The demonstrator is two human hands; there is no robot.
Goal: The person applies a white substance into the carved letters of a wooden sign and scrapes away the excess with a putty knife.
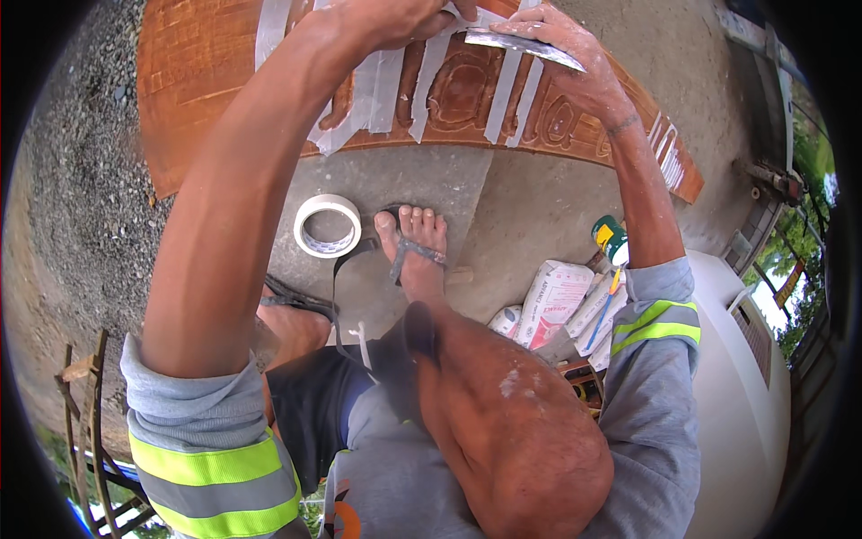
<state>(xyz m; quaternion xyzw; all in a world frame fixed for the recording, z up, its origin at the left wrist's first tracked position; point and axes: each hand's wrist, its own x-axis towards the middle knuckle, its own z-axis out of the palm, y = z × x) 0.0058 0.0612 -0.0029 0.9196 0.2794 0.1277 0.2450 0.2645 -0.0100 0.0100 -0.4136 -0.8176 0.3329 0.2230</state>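
Note:
A wooden board (206, 108) with carved lettering and strips of pale masking tape (384, 90) spans the top of the view. My left hand (422, 16) is at its upper middle, partly cut off by the frame, fingers curled against a white strip; what they grip is unclear. Just to the right, my right hand (561, 49) grips a flat metal putty blade (516, 40) over the taped letters. A roll of masking tape (307, 207) lies on the concrete (476, 225) below the board, beside my sandalled foot (417, 242).
Bags (555, 301), a green-and-yellow can (609, 238) and a blue-handled tool (600, 319) are at the right, near a large white object (745, 395). Gravel (90, 153) runs along the left, with a wooden frame (90, 404) lower down. My bent knee (539, 449) fills the lower middle.

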